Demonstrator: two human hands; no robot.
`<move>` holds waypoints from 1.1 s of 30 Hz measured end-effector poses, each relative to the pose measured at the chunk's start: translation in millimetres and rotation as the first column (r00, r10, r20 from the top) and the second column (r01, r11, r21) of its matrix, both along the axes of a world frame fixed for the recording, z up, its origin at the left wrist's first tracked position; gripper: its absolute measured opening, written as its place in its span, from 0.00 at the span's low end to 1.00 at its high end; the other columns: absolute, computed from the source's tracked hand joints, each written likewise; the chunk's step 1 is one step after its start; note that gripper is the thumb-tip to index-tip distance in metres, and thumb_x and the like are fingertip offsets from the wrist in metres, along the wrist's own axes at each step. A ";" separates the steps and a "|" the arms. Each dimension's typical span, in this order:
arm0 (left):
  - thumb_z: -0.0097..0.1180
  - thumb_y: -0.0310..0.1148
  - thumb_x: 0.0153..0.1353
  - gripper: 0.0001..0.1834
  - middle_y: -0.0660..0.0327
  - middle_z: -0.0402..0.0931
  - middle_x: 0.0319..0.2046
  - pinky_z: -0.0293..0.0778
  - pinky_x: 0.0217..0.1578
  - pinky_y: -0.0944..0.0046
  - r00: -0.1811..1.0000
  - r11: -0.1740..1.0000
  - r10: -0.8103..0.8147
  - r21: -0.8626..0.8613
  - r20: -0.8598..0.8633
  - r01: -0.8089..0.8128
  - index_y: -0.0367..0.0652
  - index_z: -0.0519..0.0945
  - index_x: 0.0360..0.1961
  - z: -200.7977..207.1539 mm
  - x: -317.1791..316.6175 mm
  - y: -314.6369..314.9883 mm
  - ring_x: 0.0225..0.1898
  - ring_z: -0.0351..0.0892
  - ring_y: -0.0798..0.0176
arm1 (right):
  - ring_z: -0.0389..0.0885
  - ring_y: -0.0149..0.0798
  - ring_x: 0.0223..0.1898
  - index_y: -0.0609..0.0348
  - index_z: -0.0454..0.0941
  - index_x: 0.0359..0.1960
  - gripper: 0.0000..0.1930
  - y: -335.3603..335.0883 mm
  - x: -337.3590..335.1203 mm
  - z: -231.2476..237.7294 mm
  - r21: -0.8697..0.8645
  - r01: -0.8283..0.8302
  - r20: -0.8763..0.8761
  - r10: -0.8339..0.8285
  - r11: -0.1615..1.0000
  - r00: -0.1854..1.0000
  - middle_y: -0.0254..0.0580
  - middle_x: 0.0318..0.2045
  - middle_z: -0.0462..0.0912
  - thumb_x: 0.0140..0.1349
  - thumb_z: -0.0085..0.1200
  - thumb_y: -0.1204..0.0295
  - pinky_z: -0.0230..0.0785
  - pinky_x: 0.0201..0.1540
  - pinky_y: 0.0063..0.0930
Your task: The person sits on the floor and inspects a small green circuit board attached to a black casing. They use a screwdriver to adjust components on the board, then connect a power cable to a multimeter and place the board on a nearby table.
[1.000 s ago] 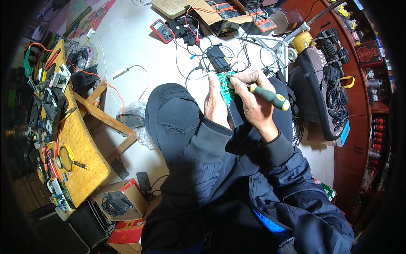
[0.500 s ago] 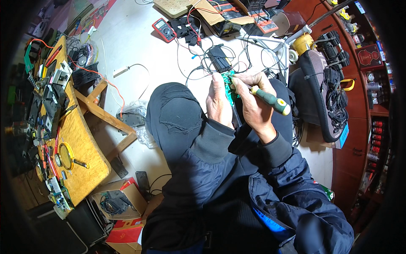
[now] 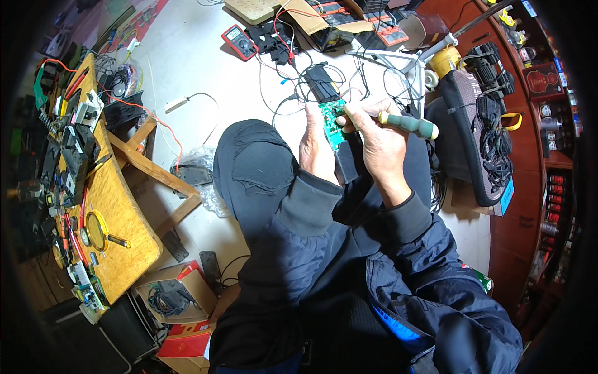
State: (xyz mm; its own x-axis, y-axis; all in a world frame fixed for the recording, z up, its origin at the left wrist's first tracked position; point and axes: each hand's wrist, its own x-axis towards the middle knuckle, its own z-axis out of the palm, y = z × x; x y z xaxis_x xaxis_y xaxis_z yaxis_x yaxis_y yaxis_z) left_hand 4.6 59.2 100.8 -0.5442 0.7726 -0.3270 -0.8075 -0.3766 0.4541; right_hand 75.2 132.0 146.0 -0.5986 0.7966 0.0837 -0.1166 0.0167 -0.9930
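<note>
Between my knees my left hand (image 3: 316, 151) grips a green circuit board (image 3: 331, 128) by its left edge, thumb toward the far end. My right hand (image 3: 381, 146) is closed round a screwdriver (image 3: 408, 123) with a green and pale yellow handle. The handle points out to the right, while the tip end lies over the board's right side; my fingers hide the tip itself. Just beyond the board lies a black power adapter (image 3: 322, 82) with cables around it. A dark flat piece (image 3: 346, 163) shows below the board, between my wrists.
A red multimeter (image 3: 239, 42) with leads lies on the floor ahead. At left stands a wooden bench (image 3: 128, 249) with a magnifying glass (image 3: 98, 230) and tools. A cardboard box (image 3: 198, 293) sits below it. On the right are a cable-laden chair cushion (image 3: 468, 137) and a red cabinet (image 3: 514, 243).
The board has turned so more of its face shows. The screwdriver handle has swung up and to the right, now lying flatter. My left hand has shifted slightly left.
</note>
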 end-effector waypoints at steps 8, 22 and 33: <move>0.33 0.65 0.77 0.39 0.55 0.79 0.48 0.78 0.56 0.54 0.976 0.963 -0.146 0.251 0.164 0.102 0.36 0.74 0.59 5.0 -5.6 -4.1 0.51 0.81 0.55 | 0.88 0.34 0.35 0.70 0.76 0.45 0.12 11.7 2.1 5.4 -0.076 -0.006 -0.009 0.005 0.997 1.000 0.44 0.35 0.85 0.68 0.64 0.73 0.82 0.38 0.25; 0.31 0.60 0.79 0.34 0.59 0.79 0.44 0.79 0.53 0.60 0.977 0.979 -0.117 0.187 0.177 0.083 0.39 0.76 0.54 1.5 -5.7 -0.7 0.46 0.81 0.61 | 0.88 0.35 0.39 0.72 0.80 0.42 0.08 16.5 8.1 8.2 0.010 -0.107 0.147 0.104 0.994 0.984 0.48 0.37 0.88 0.67 0.63 0.78 0.81 0.45 0.24; 0.34 0.62 0.78 0.35 0.53 0.80 0.52 0.80 0.55 0.56 0.993 0.995 -0.087 0.062 0.080 0.082 0.39 0.74 0.60 -8.8 -3.6 0.5 0.53 0.83 0.56 | 0.87 0.31 0.37 0.70 0.80 0.39 0.07 11.9 5.2 -2.2 0.149 -0.072 0.149 0.050 0.986 0.988 0.44 0.35 0.87 0.68 0.63 0.77 0.79 0.44 0.22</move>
State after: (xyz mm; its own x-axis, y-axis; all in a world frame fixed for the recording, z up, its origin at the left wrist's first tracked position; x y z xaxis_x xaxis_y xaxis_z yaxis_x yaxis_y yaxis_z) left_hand 1.0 59.8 92.0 -0.4493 0.8339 -0.3204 -0.8712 -0.3295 0.3640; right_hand 80.4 143.9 143.7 -0.6604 0.7427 0.1110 0.0224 0.1672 -0.9857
